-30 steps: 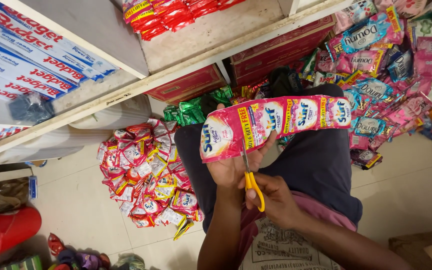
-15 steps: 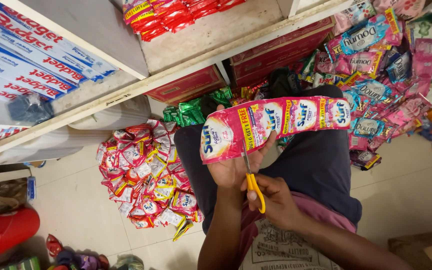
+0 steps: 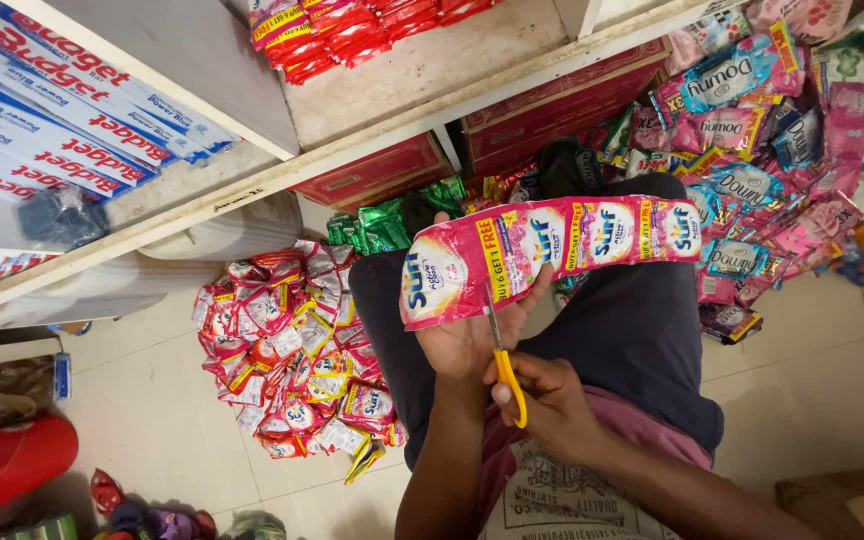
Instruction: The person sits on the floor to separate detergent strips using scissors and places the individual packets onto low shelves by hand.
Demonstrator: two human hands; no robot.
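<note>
My left hand [image 3: 464, 342] holds up a long strip of joined pink sachets [image 3: 552, 245], gripping it near its left end. The strip runs to the right above my dark-trousered legs. My right hand [image 3: 549, 408] grips yellow-handled scissors [image 3: 507, 378], whose blades point up against the strip's lower edge between the first and second sachet. I cannot tell how far apart the blades are. A heap of cut red-and-pink sachets [image 3: 292, 360] lies on the tiled floor to the left of my legs.
A white shelf unit [image 3: 352, 150] stands ahead with red cartons [image 3: 372, 172] under it and blue-and-white toothpaste boxes [image 3: 62, 90] at left. Green sachets [image 3: 382, 225] lie by my knee; pink and blue sachets [image 3: 762, 120] pile at right. A red container [image 3: 2, 465] sits bottom left.
</note>
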